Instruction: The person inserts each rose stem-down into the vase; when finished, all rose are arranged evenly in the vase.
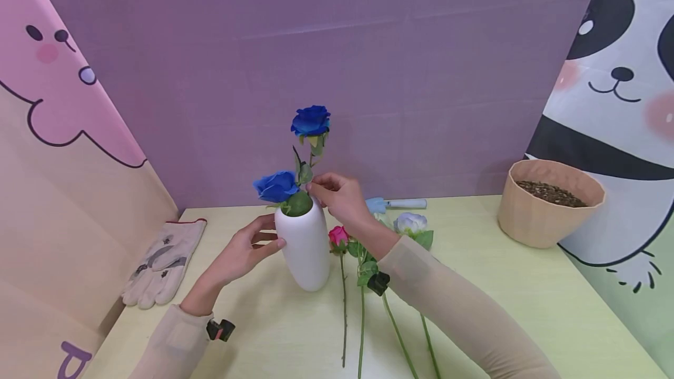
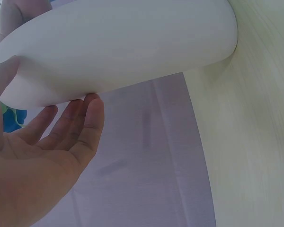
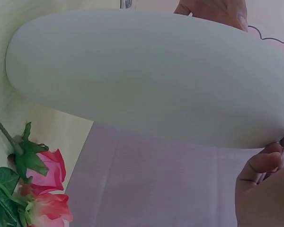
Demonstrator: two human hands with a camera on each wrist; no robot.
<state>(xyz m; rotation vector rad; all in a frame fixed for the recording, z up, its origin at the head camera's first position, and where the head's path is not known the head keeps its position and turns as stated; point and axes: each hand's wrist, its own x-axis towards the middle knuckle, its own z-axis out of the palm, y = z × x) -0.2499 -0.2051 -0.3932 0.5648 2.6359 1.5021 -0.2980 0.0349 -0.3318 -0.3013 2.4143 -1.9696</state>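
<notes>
A white vase (image 1: pixel 305 253) stands on the table, leaning slightly, with two blue roses at its mouth. One blue rose (image 1: pixel 276 186) sits low over the left rim; the taller blue rose (image 1: pixel 310 120) rises above it. My left hand (image 1: pixel 246 253) holds the vase's left side near the top, its thumb in front and the fingertips against the far side, as the left wrist view shows. At the right rim, the thumb and fingers of my right hand (image 1: pixel 341 196) pinch the taller rose's stem. The stem ends are hidden inside the vase (image 3: pixel 146 80).
Right of the vase lie a pink rose (image 1: pixel 339 237), a pale lilac flower (image 1: pixel 411 224) and other green stems. Behind them is a small blue tool (image 1: pixel 405 203). A pot of soil (image 1: pixel 550 209) stands at the right, work gloves (image 1: pixel 164 265) at the left. A purple cloth (image 1: pixel 395 86) hangs behind.
</notes>
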